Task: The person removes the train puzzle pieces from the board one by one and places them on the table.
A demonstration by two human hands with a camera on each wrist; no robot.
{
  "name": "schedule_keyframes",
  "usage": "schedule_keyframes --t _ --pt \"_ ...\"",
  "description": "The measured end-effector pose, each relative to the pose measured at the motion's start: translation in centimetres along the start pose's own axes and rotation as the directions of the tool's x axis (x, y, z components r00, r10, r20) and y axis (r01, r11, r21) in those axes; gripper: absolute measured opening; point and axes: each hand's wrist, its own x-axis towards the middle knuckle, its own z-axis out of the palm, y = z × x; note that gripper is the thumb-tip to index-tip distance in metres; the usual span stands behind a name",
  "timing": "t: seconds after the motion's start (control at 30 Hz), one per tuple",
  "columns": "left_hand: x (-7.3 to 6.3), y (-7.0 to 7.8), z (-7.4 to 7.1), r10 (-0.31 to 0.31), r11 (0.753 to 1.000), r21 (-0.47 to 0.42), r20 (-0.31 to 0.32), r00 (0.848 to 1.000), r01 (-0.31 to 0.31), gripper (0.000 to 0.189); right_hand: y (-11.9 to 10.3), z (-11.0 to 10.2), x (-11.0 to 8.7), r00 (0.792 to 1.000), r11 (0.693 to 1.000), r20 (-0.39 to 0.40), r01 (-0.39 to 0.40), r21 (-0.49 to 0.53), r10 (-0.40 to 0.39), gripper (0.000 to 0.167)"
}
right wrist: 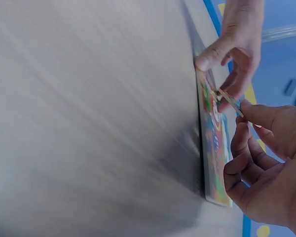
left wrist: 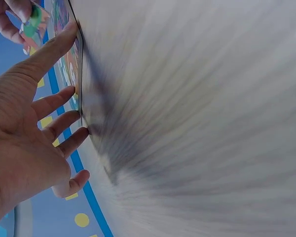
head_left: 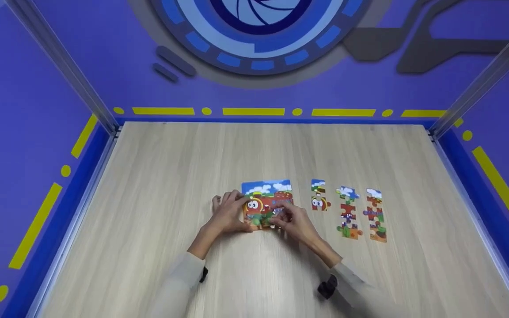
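A puzzle board [head_left: 265, 185] with a cartoon train picture lies on the table. My left hand [head_left: 229, 213] steadies its left side, thumb by the near corner and fairly straight, spread fingers along the edge. Over the board's lower right part, my right hand [head_left: 296, 221] pinches a puzzle piece [left wrist: 35, 22] between thumb and forefinger. That piece, green and orange, is tilted above the board in the right wrist view, its other fingers curled below. The right hand covers part of the picture.
Right of the board, puzzle pieces lie in three upright columns: a short one [head_left: 318, 203] with the train's face, a middle one [head_left: 348, 212] and a far right one [head_left: 374, 214]. Blue walls [head_left: 263, 99] border the wooden table [head_left: 184, 150] at the back and sides.
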Motion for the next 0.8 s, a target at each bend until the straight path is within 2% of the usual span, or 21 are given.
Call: schedule_keyframes --t 0.23,0.8 --pt "0.0 0.1 0.0 -0.01 1.0 0.009 0.012 1.0 0.01 0.087 0.5 -1.9 -1.1 1.0 1.0 -0.013 -0.007 0.024 0.007 0.031" --pt "-0.1 0.2 0.1 -0.023 0.999 -0.028 0.003 1.0 0.023 0.085 2.7 -6.6 -3.9 0.989 0.991 -0.105 -0.115 -0.066 0.108 0.03"
